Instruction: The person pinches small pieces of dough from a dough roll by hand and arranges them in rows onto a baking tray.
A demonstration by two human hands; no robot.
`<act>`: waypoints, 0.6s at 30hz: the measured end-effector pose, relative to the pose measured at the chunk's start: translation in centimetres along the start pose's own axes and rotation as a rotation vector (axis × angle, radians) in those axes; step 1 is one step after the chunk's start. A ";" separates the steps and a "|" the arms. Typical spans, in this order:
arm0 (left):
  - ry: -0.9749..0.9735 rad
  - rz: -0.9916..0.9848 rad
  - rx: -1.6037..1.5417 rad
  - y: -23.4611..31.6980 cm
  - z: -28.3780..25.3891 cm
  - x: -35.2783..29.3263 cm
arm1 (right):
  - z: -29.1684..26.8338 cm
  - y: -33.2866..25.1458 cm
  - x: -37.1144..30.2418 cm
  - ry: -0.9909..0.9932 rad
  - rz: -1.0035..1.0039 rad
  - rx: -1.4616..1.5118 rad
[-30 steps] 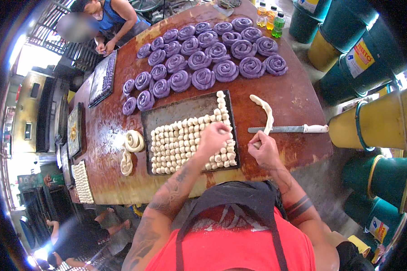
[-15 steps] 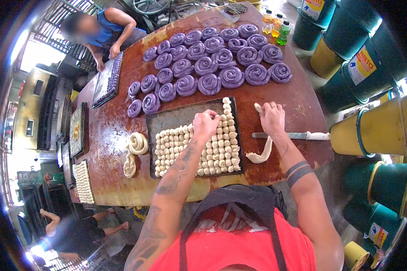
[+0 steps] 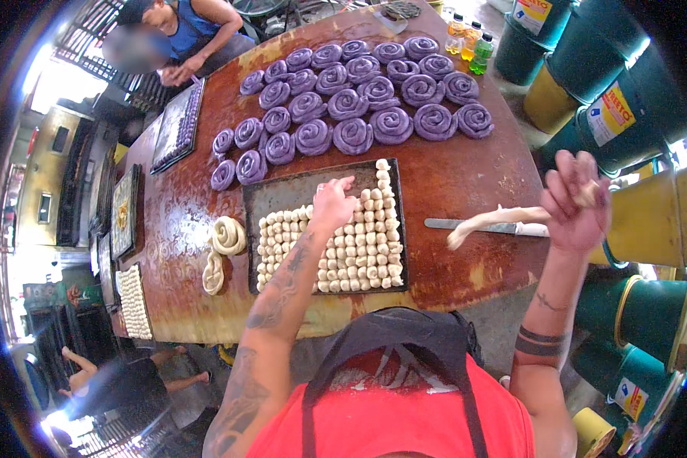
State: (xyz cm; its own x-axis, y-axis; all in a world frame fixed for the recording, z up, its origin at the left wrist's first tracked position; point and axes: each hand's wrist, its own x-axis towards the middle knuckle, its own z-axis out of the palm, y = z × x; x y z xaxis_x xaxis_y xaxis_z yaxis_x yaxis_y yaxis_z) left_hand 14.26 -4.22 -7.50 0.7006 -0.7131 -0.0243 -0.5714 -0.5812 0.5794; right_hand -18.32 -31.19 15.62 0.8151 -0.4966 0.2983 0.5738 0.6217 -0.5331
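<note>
My left hand point(image 3: 333, 204) hovers at the upper edge of the rows of small pale dough balls point(image 3: 359, 263) on a dark metal tray point(image 3: 271, 195). Its fingers are apart and I see nothing between them. Out to the right, my right hand point(image 3: 578, 204) is raised and closed on a pale strip of dough point(image 3: 500, 219). The strip trails leftward across a long knife point(image 3: 530, 229) with a pale handle, and a bit of dough shows at the fingers. Coiled pale dough point(image 3: 228, 235) lies left of the tray.
Many purple dough coils point(image 3: 351, 136) cover the far table point(image 3: 466, 172). A person point(image 3: 206, 38) stands at the far left by a tray of purple pieces point(image 3: 177, 126). Bottles point(image 3: 481, 53) stand at the far right edge; green and yellow buckets point(image 3: 645, 221) line the right.
My right hand has swung right and up, pulling the dough strip across the knife. My left hand has shifted slightly left, its fingers spreading from a pinch. The other person's hands have lifted off their tray.
</note>
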 end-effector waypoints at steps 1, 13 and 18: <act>0.011 0.019 -0.012 -0.7 0.0 -0.2 | 1.9 -0.3 -0.3 -0.006 0.002 0.003; -0.298 0.125 -0.697 15.3 -2.2 -8.2 | -2.5 16.2 -8.6 0.270 0.401 -1.420; -0.183 0.523 -0.493 17.4 -2.6 -10.2 | -3.1 19.0 -9.7 0.308 0.317 -1.142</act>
State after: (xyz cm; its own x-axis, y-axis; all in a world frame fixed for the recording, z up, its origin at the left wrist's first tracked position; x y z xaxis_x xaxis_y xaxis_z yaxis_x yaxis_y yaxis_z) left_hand -1.66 -6.02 4.95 0.2823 -0.9276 0.2445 -0.5224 0.0651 0.8502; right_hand -15.57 -16.43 0.14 0.7645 -0.6386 -0.0882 -0.1720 -0.0702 -0.9826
